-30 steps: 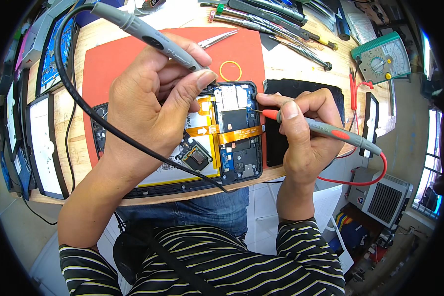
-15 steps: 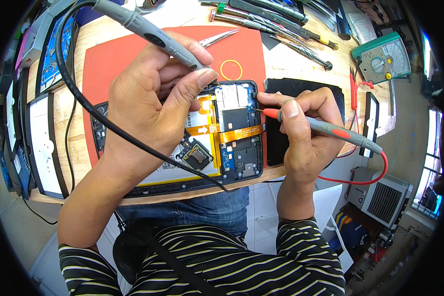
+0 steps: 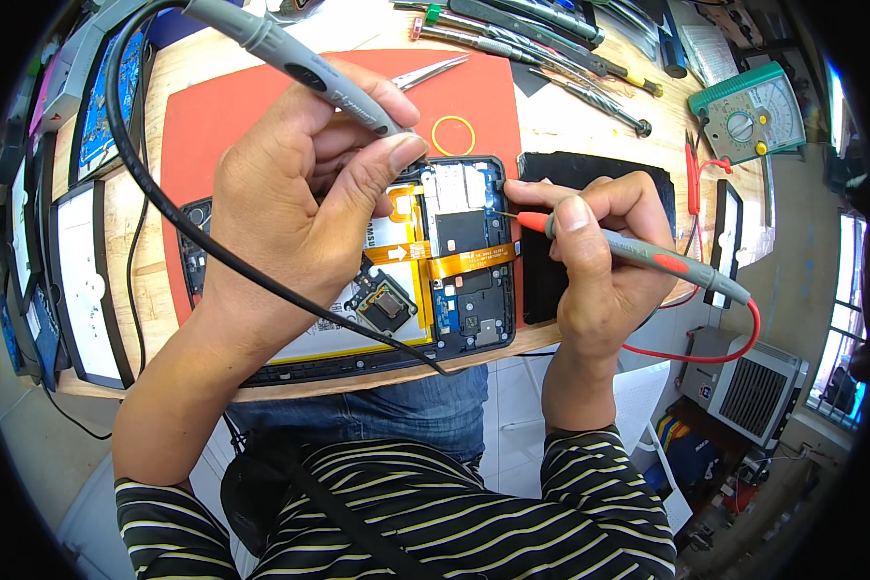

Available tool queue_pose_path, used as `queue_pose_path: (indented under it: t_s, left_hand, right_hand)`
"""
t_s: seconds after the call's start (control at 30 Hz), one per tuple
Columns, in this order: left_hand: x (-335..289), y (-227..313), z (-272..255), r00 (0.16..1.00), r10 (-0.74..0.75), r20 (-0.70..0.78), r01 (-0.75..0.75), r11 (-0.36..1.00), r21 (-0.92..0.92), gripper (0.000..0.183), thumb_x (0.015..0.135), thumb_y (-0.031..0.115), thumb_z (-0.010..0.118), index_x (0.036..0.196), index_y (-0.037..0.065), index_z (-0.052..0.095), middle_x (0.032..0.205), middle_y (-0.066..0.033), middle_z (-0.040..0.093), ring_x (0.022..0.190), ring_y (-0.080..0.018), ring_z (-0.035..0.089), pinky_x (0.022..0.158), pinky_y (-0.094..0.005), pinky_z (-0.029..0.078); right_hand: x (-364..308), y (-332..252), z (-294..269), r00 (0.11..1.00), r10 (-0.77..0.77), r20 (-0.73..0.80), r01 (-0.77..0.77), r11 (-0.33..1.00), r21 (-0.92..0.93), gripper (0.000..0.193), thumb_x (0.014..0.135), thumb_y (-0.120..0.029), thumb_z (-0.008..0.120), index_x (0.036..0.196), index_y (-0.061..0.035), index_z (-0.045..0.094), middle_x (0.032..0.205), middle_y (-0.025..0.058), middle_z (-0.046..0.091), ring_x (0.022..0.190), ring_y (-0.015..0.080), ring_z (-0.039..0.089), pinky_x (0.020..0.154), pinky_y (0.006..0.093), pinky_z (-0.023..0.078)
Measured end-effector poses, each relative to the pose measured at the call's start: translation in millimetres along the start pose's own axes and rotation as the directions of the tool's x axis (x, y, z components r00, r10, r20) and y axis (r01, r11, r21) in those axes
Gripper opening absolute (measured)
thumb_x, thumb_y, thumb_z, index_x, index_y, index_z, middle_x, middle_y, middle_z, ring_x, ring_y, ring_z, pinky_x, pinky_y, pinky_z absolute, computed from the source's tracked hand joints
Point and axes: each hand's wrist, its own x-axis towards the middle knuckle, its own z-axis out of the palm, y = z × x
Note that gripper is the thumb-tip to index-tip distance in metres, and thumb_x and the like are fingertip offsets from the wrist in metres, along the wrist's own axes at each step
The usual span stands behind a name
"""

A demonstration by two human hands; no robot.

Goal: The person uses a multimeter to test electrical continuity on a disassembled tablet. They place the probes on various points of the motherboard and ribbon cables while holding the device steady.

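An opened tablet [image 3: 474, 319] lies on a red mat [image 3: 203, 126], its battery [image 3: 309, 340], orange flex cables [image 3: 474, 261] and circuit board showing. My left hand [image 3: 285, 193] is closed around a grey test probe [image 3: 333, 89] with a black cable; its tip reaches down toward the board's upper edge, partly hidden by my fingers. In my right hand [image 3: 594, 251] is a grey and red test probe [image 3: 662, 256], gripped like a pen. Its metal tip points left at the board's upper right part; whether it touches I cannot tell. A loose small camera-like module [image 3: 387, 304] rests over the battery.
Tweezers [image 3: 430, 72] and a yellow rubber ring [image 3: 452, 136] lie on the mat beyond the tablet. Several screwdrivers [image 3: 551, 58] spread across the back. A green analog multimeter [image 3: 749, 116] sits at the far right. A black panel [image 3: 541, 280] lies beside the tablet.
The right probe's tip has shifted very slightly on the board. My left hand and the tablet stay in place.
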Motion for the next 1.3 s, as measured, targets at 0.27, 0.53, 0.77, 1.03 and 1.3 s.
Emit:
queue_pose_path:
  t_s: [0.27,0.53,0.77,1.03,1.3]
  left_hand:
    - [-0.1,-0.1,0.3,1.0,0.024,0.003,-0.024,1.0,-0.003,0.017,0.096,0.006,0.062,0.111,0.003,0.055,0.088,-0.0056,0.068,0.066,-0.0051,0.058,0.058,-0.0169,0.045]
    - [-0.4,0.0,0.1,1.0,0.019,-0.006,-0.019,1.0,0.005,0.018,0.096,0.007,0.062,0.112,0.003,0.056,0.089,-0.0061,0.069,0.066,-0.0048,0.058,0.058,-0.0166,0.044]
    - [-0.4,0.5,0.8,1.0,0.005,-0.01,-0.005,1.0,-0.006,0.018,0.096,0.008,0.062,0.112,0.003,0.056,0.09,-0.0066,0.07,0.066,-0.005,0.058,0.059,-0.017,0.044]
    - [-0.5,1.3,-0.6,1.0,-0.004,0.002,0.004,1.0,0.009,0.018,0.096,0.009,0.062,0.112,0.004,0.055,0.092,-0.008,0.072,0.065,-0.0044,0.057,0.059,-0.0167,0.044]
    - [-0.4,1.2,0.1,1.0,-0.006,-0.008,0.006,1.0,0.003,0.018,0.096,0.008,0.062,0.112,0.004,0.056,0.091,-0.0068,0.071,0.065,-0.0045,0.057,0.059,-0.0166,0.044]
  right_hand:
    - [0.4,0.6,1.4,1.0,-0.01,-0.005,0.01,1.0,0.011,0.017,0.093,-0.005,0.062,0.082,0.0041,0.053,0.071,0.0067,0.059,0.073,0.0148,0.066,0.076,0.034,0.059]
    - [-0.9,-1.5,3.5,0.999,0.029,-0.04,-0.032,0.997,-0.07,0.017,0.09,-0.009,0.06,0.079,0.0001,0.051,0.07,0.0112,0.062,0.061,0.0093,0.056,0.061,0.0234,0.046]
    - [0.0,0.1,0.4,1.0,0.003,0.0,-0.003,1.0,0.004,0.018,0.093,-0.006,0.063,0.081,0.004,0.053,0.071,0.007,0.059,0.074,0.0148,0.065,0.077,0.0348,0.059]
    - [-0.3,-1.5,0.2,1.0,0.015,0.0,-0.015,1.0,-0.015,0.019,0.093,-0.007,0.063,0.081,0.0033,0.053,0.072,0.0084,0.061,0.076,0.0167,0.068,0.073,0.0306,0.057]
    - [-0.4,-1.3,-0.3,1.0,0.016,0.003,-0.016,1.0,-0.022,0.018,0.093,-0.007,0.063,0.081,0.0031,0.053,0.072,0.0083,0.061,0.076,0.017,0.068,0.073,0.0303,0.057]
